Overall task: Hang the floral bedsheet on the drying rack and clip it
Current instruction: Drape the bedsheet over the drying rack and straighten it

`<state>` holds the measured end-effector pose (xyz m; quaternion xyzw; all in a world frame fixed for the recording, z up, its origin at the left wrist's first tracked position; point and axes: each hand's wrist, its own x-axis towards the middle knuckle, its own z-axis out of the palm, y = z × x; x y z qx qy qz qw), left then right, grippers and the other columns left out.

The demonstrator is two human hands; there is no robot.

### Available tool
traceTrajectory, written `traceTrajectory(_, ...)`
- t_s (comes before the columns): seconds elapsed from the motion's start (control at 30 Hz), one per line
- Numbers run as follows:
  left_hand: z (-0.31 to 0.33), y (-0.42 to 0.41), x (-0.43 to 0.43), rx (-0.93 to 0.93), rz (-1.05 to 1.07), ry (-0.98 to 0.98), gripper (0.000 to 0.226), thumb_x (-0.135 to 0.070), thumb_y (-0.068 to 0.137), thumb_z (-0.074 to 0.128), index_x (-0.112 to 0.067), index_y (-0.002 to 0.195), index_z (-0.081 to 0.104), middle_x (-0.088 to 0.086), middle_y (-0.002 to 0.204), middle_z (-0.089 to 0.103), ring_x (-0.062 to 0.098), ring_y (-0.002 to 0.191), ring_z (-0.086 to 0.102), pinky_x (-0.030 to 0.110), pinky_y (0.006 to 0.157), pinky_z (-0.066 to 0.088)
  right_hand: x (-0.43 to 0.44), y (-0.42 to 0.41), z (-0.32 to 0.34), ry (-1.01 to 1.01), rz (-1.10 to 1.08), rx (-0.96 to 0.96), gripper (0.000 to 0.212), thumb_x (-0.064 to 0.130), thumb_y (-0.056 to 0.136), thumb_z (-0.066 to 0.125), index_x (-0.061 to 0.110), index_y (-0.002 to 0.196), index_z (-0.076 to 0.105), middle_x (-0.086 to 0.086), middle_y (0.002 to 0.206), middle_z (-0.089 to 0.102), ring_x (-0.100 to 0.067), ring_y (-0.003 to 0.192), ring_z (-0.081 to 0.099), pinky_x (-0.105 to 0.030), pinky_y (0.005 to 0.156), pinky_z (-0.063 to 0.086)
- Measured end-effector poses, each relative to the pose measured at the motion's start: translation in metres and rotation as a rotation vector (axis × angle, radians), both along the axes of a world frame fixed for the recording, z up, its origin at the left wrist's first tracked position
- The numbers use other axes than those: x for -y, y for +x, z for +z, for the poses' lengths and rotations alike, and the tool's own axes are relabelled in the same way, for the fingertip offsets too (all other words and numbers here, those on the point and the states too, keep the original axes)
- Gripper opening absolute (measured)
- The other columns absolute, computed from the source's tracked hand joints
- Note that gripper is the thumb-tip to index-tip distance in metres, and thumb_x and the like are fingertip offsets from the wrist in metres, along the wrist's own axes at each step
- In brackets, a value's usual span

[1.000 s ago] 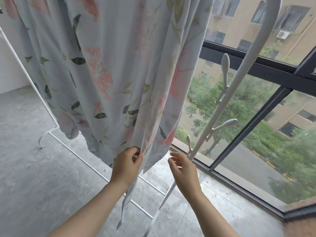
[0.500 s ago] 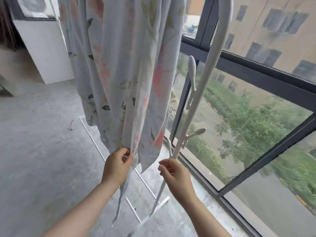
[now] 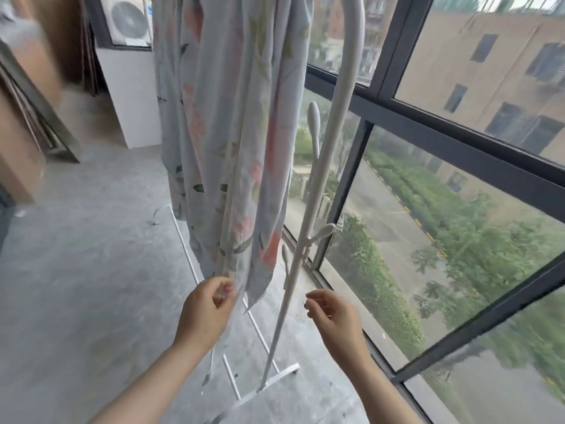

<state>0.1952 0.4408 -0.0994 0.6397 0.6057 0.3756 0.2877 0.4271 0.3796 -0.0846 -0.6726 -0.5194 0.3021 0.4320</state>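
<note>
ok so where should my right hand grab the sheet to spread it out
Pinch the loose bottom corner of the sheet, the free point hanging just right of the left hand; higher up the cloth is bunched in upright folds. Probably bring the right hand in from below, round the near side of the rack post, which stands between it and the cloth.

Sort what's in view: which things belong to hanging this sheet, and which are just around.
Job in hand: floral bedsheet; drying rack; left hand, pinching the sheet's lower edge; right hand, empty, near the rack's pole.
Just around: air-conditioner unit; window frame; concrete floor.
</note>
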Motion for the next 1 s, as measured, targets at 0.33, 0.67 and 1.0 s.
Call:
traceTrajectory(0.33,-0.016,0.064,0.04,0.021,0.327,0.033,0.016,-0.01,0.086,0.067,-0.026,0.086,0.064,-0.008,0.087,0.068,0.002,0.073,0.063,0.009,0.064,0.044,-0.047,0.09,-0.006,0.051,0.271,0.038,0.008,0.02,0.089,0.064,0.026,0.092,0.069,0.011,0.08,0.072,-0.003,0.076,0.068,-0.024,0.071,0.055)
traceTrajectory(0.67,-0.076,0.095,0.052,0.026,0.474,0.09,0.017,-0.011,0.087,0.066,-0.029,0.086,0.064,-0.008,0.09,0.068,0.004,0.079,0.064,0.015,0.067,0.045,-0.077,0.126,-0.068,0.069,0.431,0.063,0.009,0.023,0.09,0.062,0.028,0.095,0.069,0.012,0.084,0.071,0.001,0.08,0.066,-0.013,0.067,0.049)
traceTrajectory(1.0,-0.268,0.076,0.026,0.005,0.531,0.161,0.01,-0.015,0.087,0.066,-0.023,0.094,0.067,-0.01,0.093,0.069,0.003,0.079,0.064,0.015,0.067,0.046,-0.126,0.115,-0.244,0.179,0.463,0.088,0.009,0.026,0.091,0.062,0.027,0.098,0.069,0.014,0.086,0.071,0.002,0.081,0.065,-0.014,0.069,0.05)
